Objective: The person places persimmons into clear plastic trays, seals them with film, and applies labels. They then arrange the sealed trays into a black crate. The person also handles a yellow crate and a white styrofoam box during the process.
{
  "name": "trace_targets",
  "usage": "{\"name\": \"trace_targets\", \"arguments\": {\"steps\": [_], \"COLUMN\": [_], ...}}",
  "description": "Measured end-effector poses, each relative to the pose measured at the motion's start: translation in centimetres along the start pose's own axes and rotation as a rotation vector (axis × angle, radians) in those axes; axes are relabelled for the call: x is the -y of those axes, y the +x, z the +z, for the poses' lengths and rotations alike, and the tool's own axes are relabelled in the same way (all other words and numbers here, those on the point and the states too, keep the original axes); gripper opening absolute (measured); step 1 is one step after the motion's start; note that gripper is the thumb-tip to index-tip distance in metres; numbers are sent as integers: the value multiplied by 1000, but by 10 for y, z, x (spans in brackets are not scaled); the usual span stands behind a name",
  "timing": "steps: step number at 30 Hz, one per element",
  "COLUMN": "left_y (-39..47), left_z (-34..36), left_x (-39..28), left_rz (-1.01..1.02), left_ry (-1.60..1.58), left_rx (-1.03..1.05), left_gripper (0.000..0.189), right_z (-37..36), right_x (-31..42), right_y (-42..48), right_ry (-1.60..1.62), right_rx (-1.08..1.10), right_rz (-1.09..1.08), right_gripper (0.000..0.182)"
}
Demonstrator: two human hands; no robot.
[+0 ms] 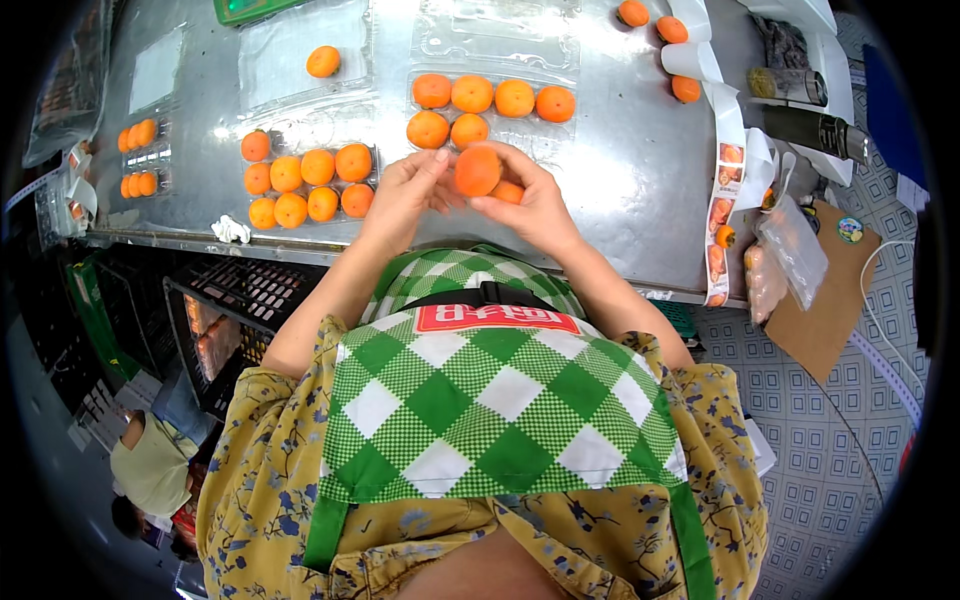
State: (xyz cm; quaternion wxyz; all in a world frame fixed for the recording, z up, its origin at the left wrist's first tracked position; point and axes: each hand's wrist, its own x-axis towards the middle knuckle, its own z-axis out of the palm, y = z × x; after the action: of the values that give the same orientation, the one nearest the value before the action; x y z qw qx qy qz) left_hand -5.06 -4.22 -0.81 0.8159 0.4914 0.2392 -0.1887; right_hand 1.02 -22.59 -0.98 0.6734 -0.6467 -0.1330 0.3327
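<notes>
My right hand [536, 199] holds an orange persimmon [478, 171] between thumb and fingers. A second persimmon [508, 191] shows below it, inside the curl of the same hand; whether it is gripped or resting cannot be seen. My left hand [409, 191] is close by on the left, thumb and fingers apart with no fruit between them, some fingertips partly behind the held persimmon. Just beyond both hands lies an opened clear plastic clamshell tray [495, 64], with persimmons [472, 94] filling its far row and two in the near row.
Left on the metal table [630, 225] is another clamshell with several persimmons [317, 166]; a single persimmon [323, 61] lies on its lid. A smaller filled pack [146, 180] sits farther left. A label strip [718, 247] hangs at right. Black crates [225, 300] stand below; a person [154, 457] is lower left.
</notes>
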Motion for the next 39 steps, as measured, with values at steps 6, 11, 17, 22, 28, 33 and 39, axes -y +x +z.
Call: {"name": "trace_targets", "arguments": {"steps": [6,11,17,22,28,33,39], "left_y": [-8,-12,-11,-13,-20,-22,3], "left_z": [8,20,16,7,-26,-71,-93], "left_x": [-9,-17,-9,3,-4,-32,-32], "left_rz": [448,524,644,495,338,302,503], "left_ry": [564,670,793,441,-50,306,1159], "left_rx": [5,57,3,-93,-207,-482,-685], "left_gripper": [65,70,62,64,63,55,53], "right_z": [-11,-11,-16,-30,-31,-27,-18], "right_x": [10,4,10,-9,-2,-7,6], "right_y": [-6,-9,-7,-4,-8,-7,-5], "right_ry": [252,442,371,816,792,746,681], "right_rx": [109,261,270,248,261,251,298], "right_rz": [290,219,288,367,360,377,356], "right_gripper": [56,55,53,45,59,65,64]}}
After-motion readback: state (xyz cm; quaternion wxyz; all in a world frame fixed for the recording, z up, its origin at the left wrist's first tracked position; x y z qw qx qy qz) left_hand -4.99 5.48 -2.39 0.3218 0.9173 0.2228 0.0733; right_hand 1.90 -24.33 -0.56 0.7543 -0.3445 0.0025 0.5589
